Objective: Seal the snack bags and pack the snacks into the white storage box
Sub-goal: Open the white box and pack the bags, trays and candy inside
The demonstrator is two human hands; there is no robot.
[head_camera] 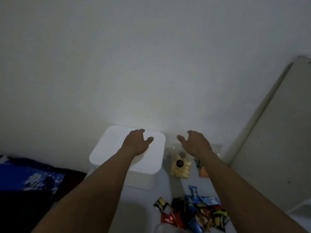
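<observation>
The white storage box (111, 148) stands with its lid on, against the wall at the middle of the head view. My left hand (137, 142) hovers over the lid, fingers curled and apart, holding nothing. My right hand (195, 142) is raised to the right of the box, above a clear bag of yellow snacks (180, 167), and it is empty too. A second bag with orange snacks (202, 171) lies partly hidden under my right forearm. A heap of small wrapped snacks (193, 211) in blue, red, black and yellow lies in front.
A blue patterned cloth (28, 175) lies at the left on a dark surface. A tall white panel (277, 132) leans at the right. A plain white wall (151, 64) rises directly behind the box. A clear rounded object (166, 228) shows at the bottom edge.
</observation>
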